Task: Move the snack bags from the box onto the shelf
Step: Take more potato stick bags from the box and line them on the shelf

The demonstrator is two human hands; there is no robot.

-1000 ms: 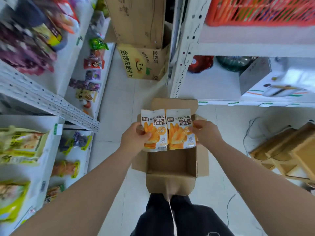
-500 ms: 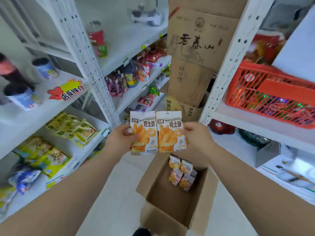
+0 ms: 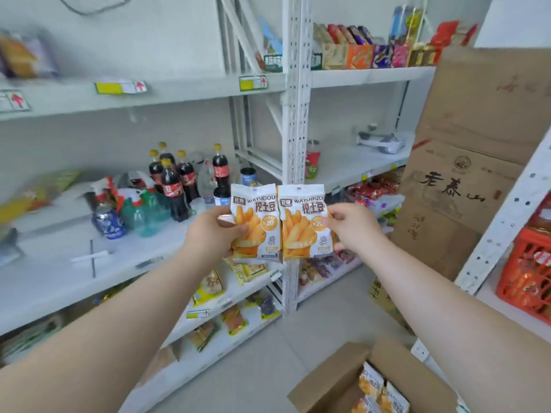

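Note:
I hold two white and orange snack bags side by side at chest height, in front of the white shelf unit. My left hand [image 3: 213,234] grips the left snack bag [image 3: 256,225] by its left edge. My right hand [image 3: 351,226] pinches the right snack bag [image 3: 304,223] by its right edge. Both bags stand upright with their fronts facing me. Low at the right, the open cardboard box [image 3: 325,383] sits on the floor with several more snack bags [image 3: 378,391] inside. The middle shelf [image 3: 59,272] lies just beyond and left of the bags.
Cola bottles [image 3: 176,186], cans and green bottles stand on the middle shelf. A white upright post [image 3: 293,138] rises behind the bags. Stacked cardboard cartons [image 3: 465,162] fill the right, beside an orange basket [image 3: 527,272]. Lower shelves hold other snack packs [image 3: 208,287].
My view has risen from the box to the shelves. Both hands have lifted the two bags up and away from the box toward the middle shelf.

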